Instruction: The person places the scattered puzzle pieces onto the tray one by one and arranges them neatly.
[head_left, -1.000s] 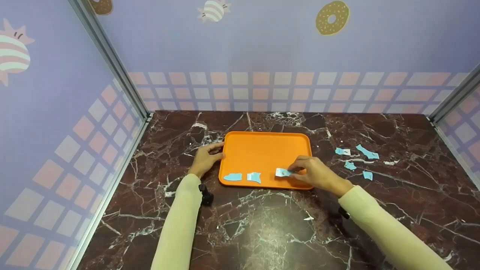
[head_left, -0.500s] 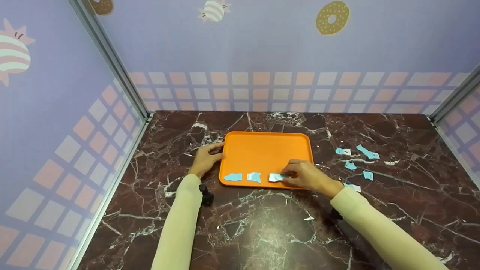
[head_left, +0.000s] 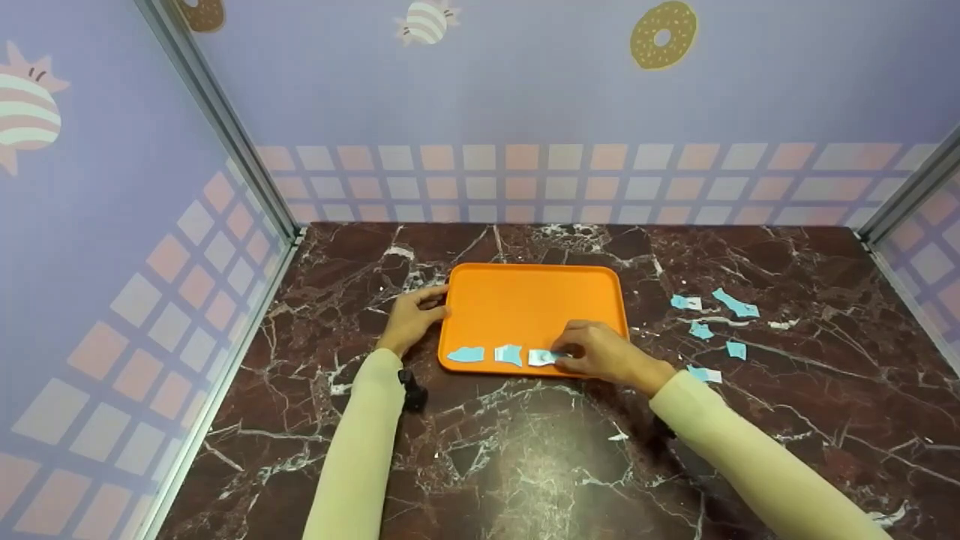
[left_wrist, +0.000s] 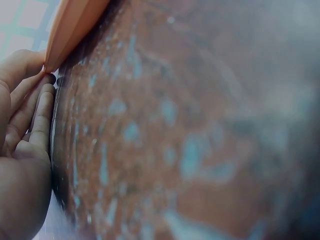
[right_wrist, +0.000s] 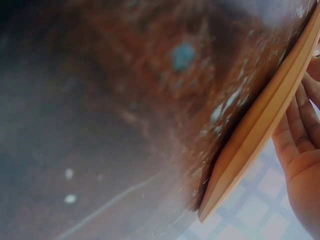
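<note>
An orange tray (head_left: 529,307) lies on the dark marbled table. At its left edge my left hand (head_left: 411,319) holds the rim, thumb and fingers meeting it in the left wrist view. My right hand (head_left: 600,352) is over the tray's front right part, its fingertips pinching a white and light-blue torn paper piece (head_left: 541,358); the fingers hide the piece's right end. Left of that piece, along the front of the tray, lie a blue torn piece (head_left: 466,354) and a blue-and-white torn piece (head_left: 508,355), set apart in a row.
Right of the tray, several more torn blue and white paper pieces lie scattered, among them a long piece (head_left: 735,303) and a small piece (head_left: 736,350). Patterned panels (head_left: 480,112) close off the back and sides of the table (head_left: 525,465).
My right hand has moved left and slightly down with its paper piece, toward the two pieces on the tray. The left hand has stayed on the rim.
</note>
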